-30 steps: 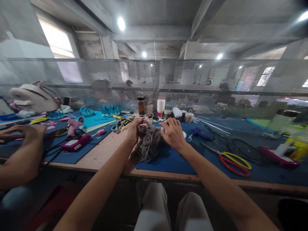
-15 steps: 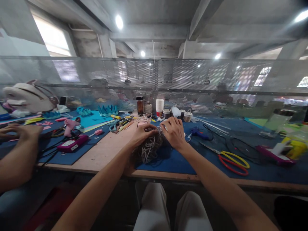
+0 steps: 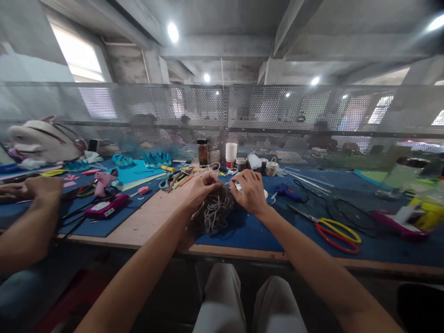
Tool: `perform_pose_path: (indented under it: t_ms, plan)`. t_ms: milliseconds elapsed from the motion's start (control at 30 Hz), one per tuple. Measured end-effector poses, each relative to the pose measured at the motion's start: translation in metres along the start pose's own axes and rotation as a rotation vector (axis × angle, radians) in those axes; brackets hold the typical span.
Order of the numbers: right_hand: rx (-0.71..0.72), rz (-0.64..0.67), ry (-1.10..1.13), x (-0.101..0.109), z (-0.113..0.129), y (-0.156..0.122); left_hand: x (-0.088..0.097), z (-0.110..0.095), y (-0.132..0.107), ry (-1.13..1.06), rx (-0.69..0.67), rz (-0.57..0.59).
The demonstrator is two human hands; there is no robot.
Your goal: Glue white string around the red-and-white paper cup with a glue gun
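Observation:
A tangled bundle of grey-brown yarn [image 3: 215,213] lies at the table's front edge, its loose strands hanging toward me. My left hand [image 3: 203,192] is closed in a pinch at the bundle's top left, thumb and forefinger on the strands. Across from it, my right hand [image 3: 250,193] has its fingers curled and pinched at the upper right end of the yarn. Thin pale strands appear between the two hands. A small white patch shows between my right thumb and fingers; what it is I cannot make out.
Right of my hands lie a blue glue gun [image 3: 287,192] with its cable and scissors [image 3: 329,231] with red and yellow handles. Paper cups [image 3: 231,155] and a dark jar [image 3: 202,152] stand behind. At left, a co-worker's hand [image 3: 43,188] is near a pink glue gun [image 3: 104,182].
My hands have drawn slightly apart above the yarn, the left one shifting a little left. The co-worker's hand at left has moved slightly. The bundle stays in place.

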State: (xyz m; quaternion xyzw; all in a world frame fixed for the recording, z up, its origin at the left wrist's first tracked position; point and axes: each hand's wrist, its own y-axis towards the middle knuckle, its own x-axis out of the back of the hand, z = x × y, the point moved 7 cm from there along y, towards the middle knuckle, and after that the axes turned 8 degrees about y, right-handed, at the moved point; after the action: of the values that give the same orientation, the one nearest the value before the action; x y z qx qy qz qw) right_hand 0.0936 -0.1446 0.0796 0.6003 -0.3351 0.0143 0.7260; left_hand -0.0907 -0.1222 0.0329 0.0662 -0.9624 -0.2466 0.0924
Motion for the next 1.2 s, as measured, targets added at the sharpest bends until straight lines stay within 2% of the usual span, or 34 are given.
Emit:
perform_pose_path:
  t_ms: [200, 367, 467, 633, 867, 1200]
  plan:
    - [0.032, 0.09, 0.016, -0.013, 0.003, -0.004, -0.007, -0.007, -0.006, -0.105, 0.021, 0.08]
    - [0.007, 0.069, -0.003, -0.012, -0.002, -0.004, -0.009, -0.009, -0.007, -0.183, 0.038, 0.107]
    - [-0.017, 0.048, -0.007, -0.009, -0.005, -0.002, -0.012, -0.013, -0.007, -0.136, 0.021, 0.142]
    - [-0.03, 0.011, 0.005, -0.005, -0.006, -0.001, -0.018, -0.007, -0.01, 0.043, 0.121, 0.184]
    - [-0.007, 0.0, 0.042, 0.0, 0.001, -0.002, -0.004, 0.001, -0.005, 0.053, 0.129, 0.048]
    - [-0.028, -0.019, -0.052, -0.001, -0.006, -0.001, 0.005, 0.002, -0.001, 0.032, 0.077, -0.055]
